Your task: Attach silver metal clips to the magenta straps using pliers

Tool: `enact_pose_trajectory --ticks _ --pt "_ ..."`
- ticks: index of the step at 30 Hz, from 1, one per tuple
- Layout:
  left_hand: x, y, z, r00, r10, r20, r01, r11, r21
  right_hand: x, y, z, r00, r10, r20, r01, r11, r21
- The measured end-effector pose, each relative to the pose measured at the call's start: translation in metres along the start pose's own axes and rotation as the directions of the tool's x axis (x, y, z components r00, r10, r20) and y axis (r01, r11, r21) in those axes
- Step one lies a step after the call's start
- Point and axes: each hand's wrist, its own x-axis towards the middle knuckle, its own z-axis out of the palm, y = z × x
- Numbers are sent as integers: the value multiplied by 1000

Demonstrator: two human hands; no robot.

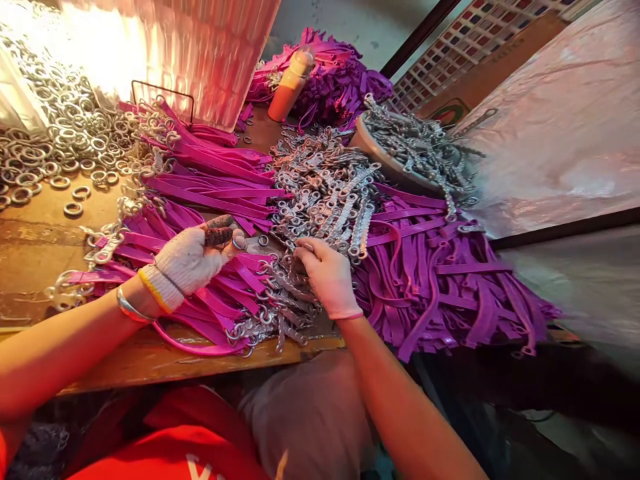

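Loose metal rings (55, 143) are lying heaped far left on the wooden table (35, 233), magenta straps (210, 173) crowding beside them. The gloved left hand (193, 260) is curling round a small ring (239, 243), pinching it at the fingertips over the straps. The right hand (327, 277) is digging into the pile of metal chain clasps (320, 193), fingers bent and buried, so their grip is hard to make out. A bowl (373, 147) of clasps is sitting beyond, purple straps (450, 280) spilling right.
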Motion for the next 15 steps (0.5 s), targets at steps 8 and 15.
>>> enact_pose_trajectory --ticks 8,15 --pt "1 -2 -14 987 40 154 -73 974 214 -27 -84 0 910 -400 109 411 841 -351" --pt "-3 -5 -15 946 57 320 -164 935 315 -28 -109 5 902 -342 264 426 799 -424"
